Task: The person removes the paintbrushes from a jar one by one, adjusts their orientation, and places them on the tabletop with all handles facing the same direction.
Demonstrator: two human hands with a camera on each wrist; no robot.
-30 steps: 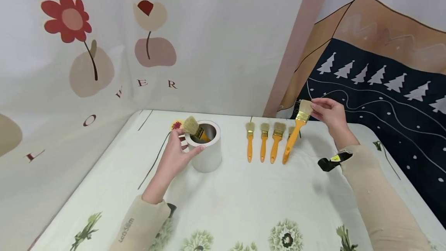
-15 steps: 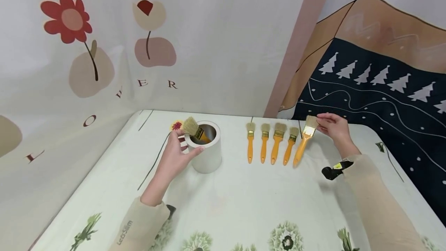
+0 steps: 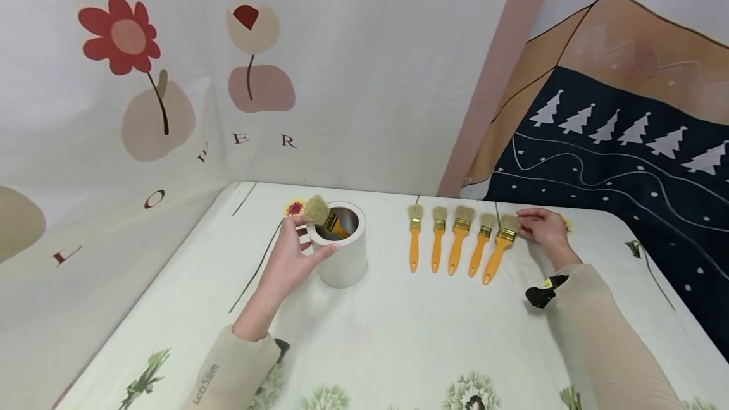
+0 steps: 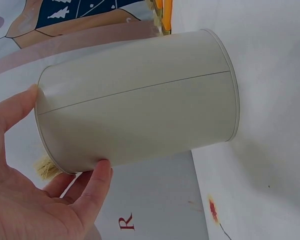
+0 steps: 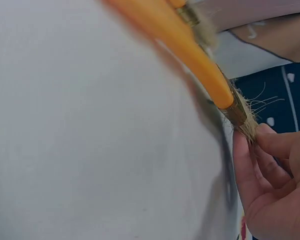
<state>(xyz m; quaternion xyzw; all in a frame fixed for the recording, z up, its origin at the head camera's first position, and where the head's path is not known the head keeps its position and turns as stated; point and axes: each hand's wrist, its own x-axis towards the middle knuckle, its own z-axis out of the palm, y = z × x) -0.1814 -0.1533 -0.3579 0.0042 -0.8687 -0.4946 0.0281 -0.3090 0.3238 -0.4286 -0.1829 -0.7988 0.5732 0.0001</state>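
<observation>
A white can (image 3: 345,266) stands upright at the table's left-middle, one brush (image 3: 327,219) leaning in it, its bristles out over the rim. My left hand (image 3: 289,262) holds the can at its top, thumb and fingers spread round the wall; in the left wrist view the can (image 4: 135,105) shows its side seam. At the right end of a row of brushes lies a wide paintbrush (image 3: 494,262) with an orange handle. My right hand (image 3: 545,233) pinches that brush's bristle tip; the right wrist view shows thumb and fingers on the bristles (image 5: 247,127).
Several other orange-handled paintbrushes (image 3: 460,239) lie side by side, bristles away from me, just left of the pinched one. A white flower-print cloth (image 3: 387,334) covers the table. Printed curtains (image 3: 364,81) rise close behind its far edge.
My right hand has lowered the wide paintbrush and carried it rightward, from over the neighbouring brush to the row's right end. The left hand keeps its hold on the can.
</observation>
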